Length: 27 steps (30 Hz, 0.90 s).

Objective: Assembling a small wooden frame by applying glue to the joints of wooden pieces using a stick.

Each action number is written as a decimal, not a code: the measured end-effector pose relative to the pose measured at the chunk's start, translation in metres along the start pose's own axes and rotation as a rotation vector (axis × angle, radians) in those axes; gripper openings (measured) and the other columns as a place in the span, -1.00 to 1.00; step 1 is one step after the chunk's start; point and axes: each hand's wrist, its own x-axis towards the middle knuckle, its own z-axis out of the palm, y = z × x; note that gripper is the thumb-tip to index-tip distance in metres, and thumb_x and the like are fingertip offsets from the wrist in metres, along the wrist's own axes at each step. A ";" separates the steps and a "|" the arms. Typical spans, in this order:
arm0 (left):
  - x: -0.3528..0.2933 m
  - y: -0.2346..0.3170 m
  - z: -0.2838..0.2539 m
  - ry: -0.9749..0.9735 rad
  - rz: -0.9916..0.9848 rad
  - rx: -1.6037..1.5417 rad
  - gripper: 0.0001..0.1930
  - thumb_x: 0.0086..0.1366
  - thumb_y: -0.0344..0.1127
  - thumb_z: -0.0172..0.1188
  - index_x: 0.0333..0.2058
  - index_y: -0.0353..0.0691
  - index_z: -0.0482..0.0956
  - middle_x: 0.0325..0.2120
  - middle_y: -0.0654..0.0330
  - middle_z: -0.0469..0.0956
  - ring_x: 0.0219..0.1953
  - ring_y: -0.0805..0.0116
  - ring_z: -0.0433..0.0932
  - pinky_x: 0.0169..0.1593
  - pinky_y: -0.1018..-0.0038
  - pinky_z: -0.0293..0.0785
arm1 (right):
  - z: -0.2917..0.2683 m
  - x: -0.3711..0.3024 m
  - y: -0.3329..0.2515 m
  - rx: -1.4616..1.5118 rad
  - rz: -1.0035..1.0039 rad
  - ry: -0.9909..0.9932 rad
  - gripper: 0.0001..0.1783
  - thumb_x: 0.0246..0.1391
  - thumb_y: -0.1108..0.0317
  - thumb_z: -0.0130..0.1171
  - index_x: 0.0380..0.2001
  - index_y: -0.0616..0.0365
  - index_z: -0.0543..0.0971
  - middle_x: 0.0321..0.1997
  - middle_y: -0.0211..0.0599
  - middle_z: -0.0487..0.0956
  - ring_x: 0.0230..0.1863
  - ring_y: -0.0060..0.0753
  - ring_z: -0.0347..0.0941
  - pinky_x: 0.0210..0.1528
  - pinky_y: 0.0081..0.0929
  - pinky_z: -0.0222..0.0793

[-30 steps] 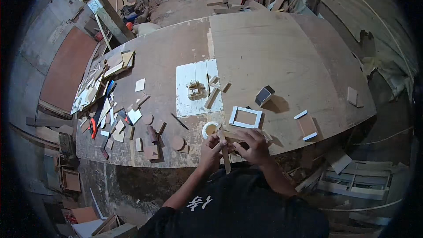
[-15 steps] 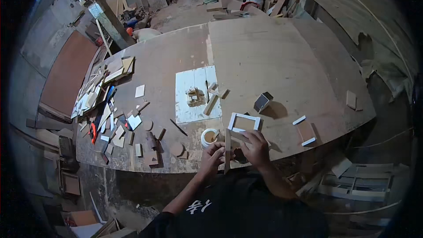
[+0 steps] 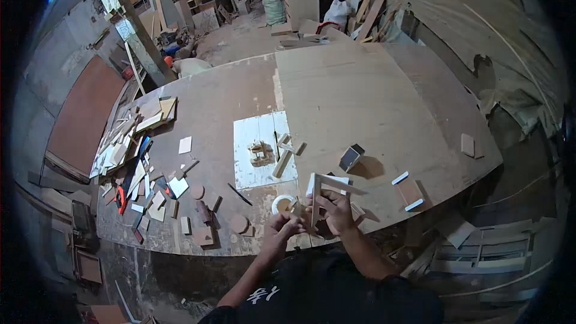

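Observation:
My right hand (image 3: 337, 211) grips an L-shaped piece of wood strips (image 3: 315, 199), one strip upright and another running off to the right. Behind it shows part of a white-edged wooden frame (image 3: 342, 180), mostly hidden by the hand and strips. My left hand (image 3: 281, 229) is closed with fingertips pinched together, just below a round white pot (image 3: 283, 204) of tan paste. Whatever sits in that pinch is too small to make out. Left of the pot lies a thin dark stick (image 3: 240, 194).
A white board (image 3: 258, 174) carries a small wooden assembly (image 3: 259, 153) and crossed wood pieces (image 3: 282, 164). To the right are a dark-sided box (image 3: 351, 157) and a white-ended wood piece (image 3: 408, 192). Wood offcuts (image 3: 117, 155) and a red-handled saw (image 3: 121, 199) crowd the table's left.
My left hand has come away from the wood strip, moving left and down. My right hand has shifted left, now holding the strips raised and tilted. The whole view has tipped slightly.

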 end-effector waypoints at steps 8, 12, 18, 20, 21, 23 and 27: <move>-0.003 0.011 -0.052 0.153 0.033 -0.029 -0.83 0.26 -0.29 0.10 -0.35 -0.30 0.45 -0.38 0.15 0.54 -0.30 0.38 0.55 -0.12 0.42 0.49 | 0.045 0.003 -0.022 -0.140 -0.060 0.104 -0.78 0.04 0.47 0.07 -0.22 0.31 0.51 -0.34 -0.32 0.54 -0.38 -0.55 0.48 -0.28 -0.56 0.47; -0.004 0.015 -0.073 0.155 0.018 -0.017 -0.82 0.24 -0.30 0.14 -0.38 -0.32 0.44 -0.40 0.11 0.55 -0.31 0.36 0.56 -0.12 0.41 0.50 | 0.063 0.000 -0.024 -0.580 -0.241 0.103 -0.70 -0.03 0.41 0.19 -0.20 0.32 0.54 -0.43 -0.40 0.54 -0.44 -0.65 0.41 -0.34 -0.63 0.36; -0.009 0.016 -0.103 0.189 0.080 0.017 -0.85 0.15 -0.39 0.23 -0.45 -0.31 0.44 -0.47 0.12 0.56 -0.40 0.39 0.56 -0.22 0.47 0.52 | 0.086 -0.006 -0.031 -0.670 -0.414 0.016 -0.74 -0.04 0.41 0.21 -0.27 0.33 0.55 -0.46 -0.31 0.55 -0.45 -0.53 0.44 -0.33 -0.57 0.38; -0.011 0.015 -0.112 0.214 0.070 0.028 -0.85 0.13 -0.41 0.25 -0.46 -0.30 0.44 -0.48 0.12 0.56 -0.42 0.39 0.56 -0.24 0.48 0.53 | 0.091 -0.005 -0.033 -0.065 -0.381 0.034 -0.78 -0.02 0.42 0.17 -0.29 0.33 0.55 -0.47 -0.27 0.55 -0.47 -0.45 0.46 -0.36 -0.49 0.40; -0.013 0.014 -0.116 0.227 0.066 0.050 -0.85 0.13 -0.42 0.25 -0.49 -0.29 0.43 -0.49 0.12 0.55 -0.42 0.40 0.56 -0.25 0.48 0.53 | 0.094 -0.003 -0.032 0.044 -0.358 0.089 -0.78 -0.01 0.40 0.15 -0.30 0.33 0.54 -0.49 -0.26 0.53 -0.48 -0.44 0.45 -0.38 -0.46 0.39; -0.017 0.013 -0.124 0.244 0.067 0.062 -0.83 0.13 -0.44 0.25 -0.51 -0.27 0.41 -0.51 0.13 0.55 -0.43 0.40 0.56 -0.26 0.48 0.53 | 0.099 0.001 -0.029 0.011 -0.361 0.080 -0.77 0.00 0.38 0.15 -0.30 0.32 0.54 -0.50 -0.27 0.52 -0.49 -0.45 0.44 -0.37 -0.47 0.38; -0.028 0.013 -0.138 0.253 0.087 -0.078 -0.76 0.19 -0.37 0.19 -0.59 -0.22 0.33 -0.54 0.15 0.52 -0.43 0.40 0.56 -0.26 0.48 0.53 | 0.111 0.002 -0.012 -0.074 -0.305 0.081 -0.73 0.03 0.32 0.12 -0.29 0.32 0.53 -0.51 -0.29 0.51 -0.50 -0.47 0.41 -0.36 -0.49 0.36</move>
